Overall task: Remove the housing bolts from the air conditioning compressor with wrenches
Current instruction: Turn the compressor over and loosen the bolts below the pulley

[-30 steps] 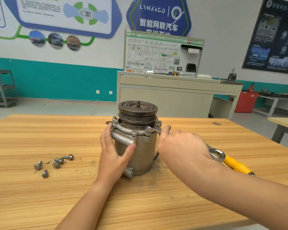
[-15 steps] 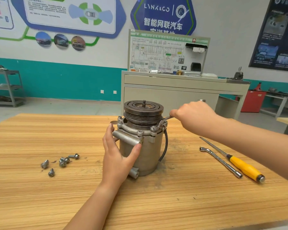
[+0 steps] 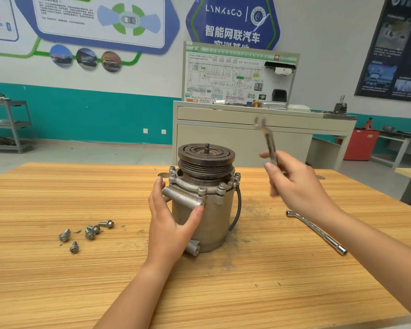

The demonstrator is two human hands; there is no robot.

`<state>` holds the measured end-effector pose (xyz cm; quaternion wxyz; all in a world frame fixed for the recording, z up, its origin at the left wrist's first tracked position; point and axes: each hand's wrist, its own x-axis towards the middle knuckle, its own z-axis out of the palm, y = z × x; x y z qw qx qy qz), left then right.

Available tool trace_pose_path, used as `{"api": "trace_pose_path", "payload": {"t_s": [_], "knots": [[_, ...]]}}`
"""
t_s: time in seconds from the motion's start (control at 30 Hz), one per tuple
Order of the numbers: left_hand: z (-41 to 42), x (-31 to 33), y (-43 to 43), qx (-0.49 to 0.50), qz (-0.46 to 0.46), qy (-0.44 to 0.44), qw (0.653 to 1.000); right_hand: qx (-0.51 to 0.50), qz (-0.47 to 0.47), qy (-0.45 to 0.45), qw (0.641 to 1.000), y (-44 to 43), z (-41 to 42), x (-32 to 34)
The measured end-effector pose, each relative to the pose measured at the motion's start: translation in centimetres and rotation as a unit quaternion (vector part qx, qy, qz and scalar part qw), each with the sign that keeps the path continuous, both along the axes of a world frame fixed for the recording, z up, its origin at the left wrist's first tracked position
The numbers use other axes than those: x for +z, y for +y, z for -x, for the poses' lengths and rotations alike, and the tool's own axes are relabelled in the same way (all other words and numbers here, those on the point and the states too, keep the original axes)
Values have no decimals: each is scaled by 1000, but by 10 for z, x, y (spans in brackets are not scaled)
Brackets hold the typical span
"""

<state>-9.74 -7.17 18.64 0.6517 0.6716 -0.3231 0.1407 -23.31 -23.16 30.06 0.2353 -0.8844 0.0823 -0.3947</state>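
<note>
Two bare hands work at a long wooden table point(image 3: 57, 281). A round grey metal compressor point(image 3: 209, 217) stands upright in the middle of the table, with a dark grooved wheel point(image 3: 205, 155) on top. The left hand point(image 3: 169, 224) holds the compressor on its left near side. Its thumb and fingers are spread round the body, and the thumb sits just under a short metal tube that sticks out.

The right hand point(image 3: 297, 186) is up in the air to the right of the compressor and does not touch it. Its fingers are curled round the bottom end of a thin silver flat wrench point(image 3: 269, 143). The wrench points up, leans a little to the left, and looks blurry.

Small silver bolts point(image 3: 201, 190) sit in the ring under the wheel. Some loose silver bolts point(image 3: 90, 233) lie in a little bunch on the table, well to the left of the compressor. A long silver bent wrench point(image 3: 316, 231) lies flat on the table to the right. A black cable point(image 3: 238, 210) hangs down the compressor's right side. Far behind the table stands a pale cabinet point(image 3: 235, 143).
</note>
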Motion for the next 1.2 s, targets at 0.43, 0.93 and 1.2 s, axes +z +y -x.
{"api": "trace_pose_path", "payload": {"t_s": [0.43, 0.93, 1.2], "knots": [[0, 0, 1, 1, -10, 3, 1000, -233, 420, 340, 808, 65, 27, 20], [-3, -3, -1, 2, -16, 3, 1000, -201, 468, 429, 746, 84, 18, 14], [-4, -2, 0, -4, -18, 9, 1000, -177, 559, 351, 730, 30, 8, 37]]}}
